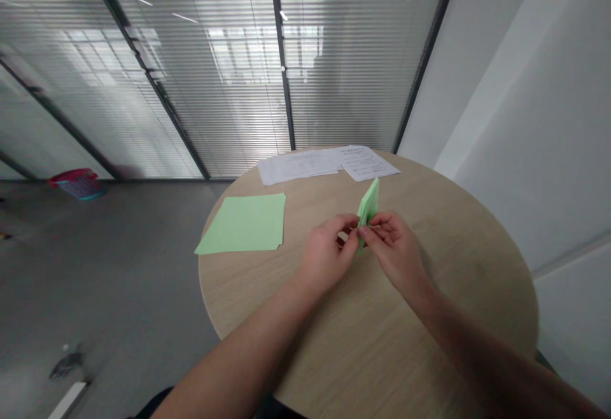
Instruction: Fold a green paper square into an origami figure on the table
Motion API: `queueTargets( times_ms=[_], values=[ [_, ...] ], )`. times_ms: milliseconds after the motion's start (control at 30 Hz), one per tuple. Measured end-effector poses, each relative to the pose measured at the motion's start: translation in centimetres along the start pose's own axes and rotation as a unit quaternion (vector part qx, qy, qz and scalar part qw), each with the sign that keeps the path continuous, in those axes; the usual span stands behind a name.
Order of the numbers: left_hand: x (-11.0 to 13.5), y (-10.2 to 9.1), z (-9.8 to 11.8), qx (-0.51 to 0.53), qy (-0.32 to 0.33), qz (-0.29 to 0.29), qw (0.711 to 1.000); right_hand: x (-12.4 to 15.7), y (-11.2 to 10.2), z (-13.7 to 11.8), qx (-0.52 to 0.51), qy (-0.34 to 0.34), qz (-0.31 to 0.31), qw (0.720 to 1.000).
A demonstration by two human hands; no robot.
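A folded piece of green paper stands upright between my hands, above the middle of the round table. My left hand pinches its near left side with thumb and fingers. From the right, my right hand pinches the same folded paper near its lower end. Both thumbs meet close together at the near edge, and the fingers partly hide the lower folds. To the left of my left hand lie flat green sheets of paper, slightly out of line with each other.
White printed sheets lie along the table's far edge. Beyond is a glass partition with blinds; a white wall rises at the right. A red and blue basket stands on the grey floor at the left.
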State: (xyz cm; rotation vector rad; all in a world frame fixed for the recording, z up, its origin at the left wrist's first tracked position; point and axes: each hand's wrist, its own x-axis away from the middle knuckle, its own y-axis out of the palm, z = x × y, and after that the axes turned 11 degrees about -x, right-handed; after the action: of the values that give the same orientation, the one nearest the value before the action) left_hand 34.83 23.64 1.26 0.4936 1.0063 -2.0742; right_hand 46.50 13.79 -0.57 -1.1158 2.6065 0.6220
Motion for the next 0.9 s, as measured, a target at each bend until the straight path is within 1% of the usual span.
queueTargets(
  times_ms=[200, 467, 567, 700, 800, 900],
  values=[
    [0.0, 0.0, 0.3, -0.017, -0.004, -0.004, 1.0, 0.0, -0.2, 0.0, 0.038, -0.027, -0.012, 0.999],
    [0.0, -0.2, 0.4, -0.03, -0.029, -0.019, 0.999, 0.0, -0.4, -0.1, 0.053, -0.008, -0.018, 0.998],
    [-0.1, -0.1, 0.4, -0.009, -0.05, -0.02, 0.998, 0.2, -0.5, 0.0, 0.059, -0.01, -0.024, 0.998],
    [-0.5, 0.0, 0.3, 0.049, -0.107, -0.016, 0.993, 0.3, -0.5, 0.1, 0.079, -0.024, -0.025, 0.996],
    [-0.7, 0.0, 0.0, 0.083, -0.142, -0.014, 0.986, 0.4, -0.4, 0.1, 0.07, -0.02, -0.036, 0.997],
    [-1.0, 0.0, -0.4, 0.121, -0.164, -0.035, 0.978, 0.5, -0.3, 0.0, 0.062, -0.015, -0.05, 0.997]
  ],
)
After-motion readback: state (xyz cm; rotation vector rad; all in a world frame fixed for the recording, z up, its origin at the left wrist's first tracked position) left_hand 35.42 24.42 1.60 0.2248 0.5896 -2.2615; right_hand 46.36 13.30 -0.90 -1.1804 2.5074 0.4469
